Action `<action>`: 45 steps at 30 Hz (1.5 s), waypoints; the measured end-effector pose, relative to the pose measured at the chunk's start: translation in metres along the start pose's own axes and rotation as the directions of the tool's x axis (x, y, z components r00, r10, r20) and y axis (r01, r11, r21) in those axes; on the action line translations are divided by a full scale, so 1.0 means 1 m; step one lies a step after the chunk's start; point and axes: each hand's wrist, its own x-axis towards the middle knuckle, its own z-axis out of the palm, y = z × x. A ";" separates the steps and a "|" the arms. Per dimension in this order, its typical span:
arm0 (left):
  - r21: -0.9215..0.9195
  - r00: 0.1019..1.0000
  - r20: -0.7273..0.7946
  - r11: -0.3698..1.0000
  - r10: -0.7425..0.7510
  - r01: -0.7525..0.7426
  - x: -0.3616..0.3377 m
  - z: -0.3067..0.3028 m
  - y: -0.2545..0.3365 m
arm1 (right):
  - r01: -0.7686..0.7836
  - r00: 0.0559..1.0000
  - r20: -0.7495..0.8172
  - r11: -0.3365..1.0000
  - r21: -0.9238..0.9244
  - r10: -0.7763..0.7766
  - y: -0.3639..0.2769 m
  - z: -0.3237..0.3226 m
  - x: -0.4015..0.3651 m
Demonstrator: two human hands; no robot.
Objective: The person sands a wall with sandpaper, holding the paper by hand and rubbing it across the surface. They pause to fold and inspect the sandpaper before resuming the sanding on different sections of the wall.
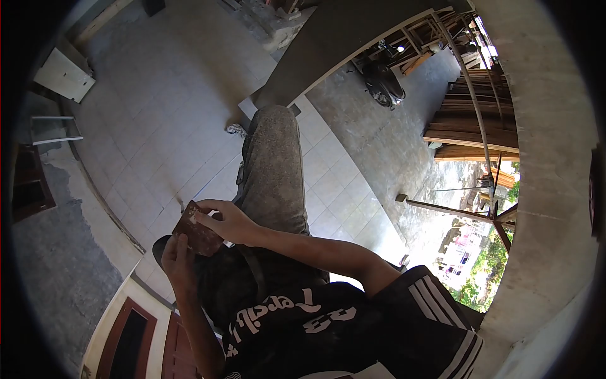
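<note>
A dark reddish-brown flat piece (207,239), which looks like a sheet of sandpaper with pale dust on it, is held between both hands above my lap. My left hand (177,258) pinches its lower left edge. My right hand (228,222) grips it from the upper right, thumb lying across its face and fingers along the far edge. Just beyond the hands is my bent leg in dusty grey trousers (273,158).
Pale floor tiles (151,126) spread out in front. A white box-like item (65,72) stands at the upper left. Motorcycle (382,81), stacked timber (473,117) and a wooden post (448,210) are on the right. A crumpled whitish item (236,130) lies beside my knee.
</note>
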 end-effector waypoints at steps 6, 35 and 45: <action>0.267 0.995 0.028 0.959 0.093 -0.097 -0.012 0.026 0.016 | 0.394 0.893 0.088 0.670 -0.630 -0.442 0.020 0.019 -0.019; 0.563 0.956 0.099 0.776 0.277 -0.284 -0.022 0.046 0.024 | 0.330 0.940 0.177 0.640 -0.693 -0.292 -0.002 0.002 -0.022; 0.446 0.973 0.029 0.869 0.227 -0.216 -0.026 0.040 0.020 | 0.357 0.931 0.114 0.806 -0.472 -0.346 0.025 0.003 -0.018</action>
